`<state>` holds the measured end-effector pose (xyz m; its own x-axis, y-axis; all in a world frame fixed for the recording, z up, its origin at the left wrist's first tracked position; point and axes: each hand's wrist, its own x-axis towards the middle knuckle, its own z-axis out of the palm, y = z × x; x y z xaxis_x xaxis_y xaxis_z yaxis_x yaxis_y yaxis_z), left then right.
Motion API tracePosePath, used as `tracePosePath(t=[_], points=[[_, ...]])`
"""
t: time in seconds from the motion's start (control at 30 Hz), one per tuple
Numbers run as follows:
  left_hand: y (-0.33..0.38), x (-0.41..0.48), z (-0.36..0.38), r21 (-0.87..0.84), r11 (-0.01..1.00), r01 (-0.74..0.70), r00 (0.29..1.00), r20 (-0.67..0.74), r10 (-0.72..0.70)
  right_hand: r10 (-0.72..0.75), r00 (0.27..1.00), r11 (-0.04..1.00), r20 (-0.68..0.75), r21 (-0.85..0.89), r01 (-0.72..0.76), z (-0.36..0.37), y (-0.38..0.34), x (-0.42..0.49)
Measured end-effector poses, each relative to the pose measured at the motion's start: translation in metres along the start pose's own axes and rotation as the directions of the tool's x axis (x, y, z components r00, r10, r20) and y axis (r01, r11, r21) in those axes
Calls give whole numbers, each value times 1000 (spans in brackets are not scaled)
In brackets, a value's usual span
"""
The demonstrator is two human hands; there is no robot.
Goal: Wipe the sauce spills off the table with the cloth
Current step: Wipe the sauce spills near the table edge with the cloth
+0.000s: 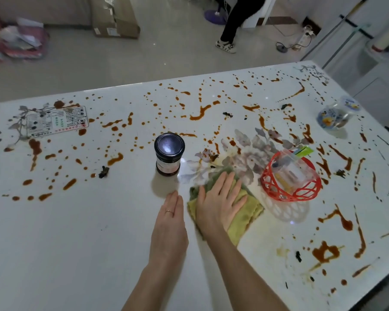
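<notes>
A yellow-green cloth (245, 217) lies flat on the white table (77, 243), just below the printed flower pattern. My right hand (220, 200) presses flat on the cloth with fingers spread. My left hand (170, 217), wearing a ring, rests flat on the bare table just left of the cloth, fingers together, holding nothing. Brown-orange sauce spills (200, 113) dot and streak the far half of the table, the left side (35, 147) and the right side (325, 252). The near-left part of the table shows no sauce.
A dark-lidded jar (168, 153) stands just beyond my left hand. A red wire basket (292, 178) with packets sits right of the cloth. A clear plastic bag (334, 115) lies at the far right. A person's legs (231, 25) show on the floor beyond the table.
</notes>
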<state>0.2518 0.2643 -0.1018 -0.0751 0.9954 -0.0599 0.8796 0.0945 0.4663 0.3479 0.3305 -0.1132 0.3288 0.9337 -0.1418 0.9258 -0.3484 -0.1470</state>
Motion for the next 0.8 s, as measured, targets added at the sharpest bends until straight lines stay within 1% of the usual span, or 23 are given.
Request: tracePosePath(t=[0.07, 0.17, 0.23, 0.3, 0.37, 0.43, 0.53, 0.67, 0.73, 0.8], points=[[0, -1, 0, -26, 1000, 0, 1000, -3, -1, -13, 1000, 1000, 22, -23, 13, 0, -1, -8], [-1, 0, 0, -7, 1000, -12, 1000, -2, 12, -92, 994, 994, 55, -50, 95, -4, -20, 21], [0, -1, -2, 4, 1000, -24, 1000, 9, 24, -127, 989, 991, 75, -24, 130, -10, -30, 42], [-1, -2, -3, 0, 1000, -27, 1000, 7, 27, -154, 985, 988, 76, -3, 154, -9, -28, 44], [-1, -3, -4, -14, 1000, -20, 1000, 1, 20, -185, 981, 983, 51, 21, 184, -5, -16, 26], [-1, -3, -4, -31, 999, -11, 1000, -7, 11, -222, 975, 974, -18, 34, 223, 0, 0, -2], [1, -2, -5, -42, 999, -14, 1000, -9, 14, -355, 931, 935, -86, -10, 355, 7, 16, -20], [1, -4, -3, -50, 999, 18, 1000, 8, -18, -530, 848, 846, 9, -62, 529, -4, 9, 22], [2, -6, -3, -85, 996, 41, 999, 7, -40, -548, 835, 835, 41, -37, 549, -10, 3, 43], [5, -8, -4, -121, 991, 53, 998, -13, -55, -543, 839, 840, 13, 0, 543, -9, 4, 43]])
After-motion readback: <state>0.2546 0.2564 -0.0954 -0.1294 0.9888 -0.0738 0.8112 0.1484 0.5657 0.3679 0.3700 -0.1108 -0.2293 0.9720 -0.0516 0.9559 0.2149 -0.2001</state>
